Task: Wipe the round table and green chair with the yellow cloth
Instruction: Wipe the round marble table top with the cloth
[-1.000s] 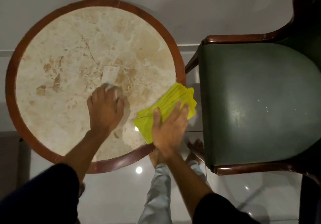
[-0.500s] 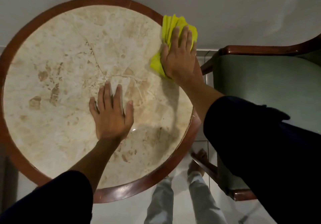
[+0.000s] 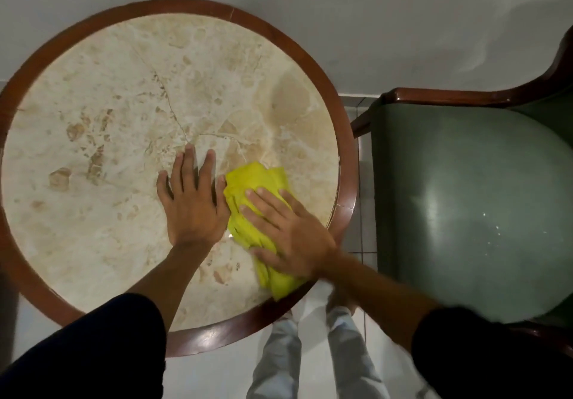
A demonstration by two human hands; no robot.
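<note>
A: What's nearest the camera?

B: Two dark sleeves (image 3: 93,346) at the bottom corners, and between them pale trouser legs (image 3: 313,358) standing on a white tiled floor (image 3: 214,377).

A: And the hands?

B: The right hand (image 3: 291,237) lies flat on the cloth (image 3: 251,181), fingers spread and pressing it down on the table (image 3: 93,219), near the rim on the chair side. The hand is a little blurred. It isn't gripping; the fingers are extended over the fabric.

A: The cloth itself?

B: Yellow, crumpled into a long wad. Its near end reaches the wooden rim at the table's near right edge; its far end sticks out past the fingertips toward the centre.

A: The left hand?

B: The left hand (image 3: 193,200) is palm down on the bare marble near the middle, fingers wide, holding nothing. Its thumb side is just beside the cloth, perhaps touching it.

A: Farther out?

B: The table is round, beige veined marble inside a dark brown wooden rim. To its right, close but apart, stands the chair (image 3: 465,200), green seat with a brown wooden frame, some pale specks on the cushion. Beyond both is a plain white wall (image 3: 341,11).
</note>
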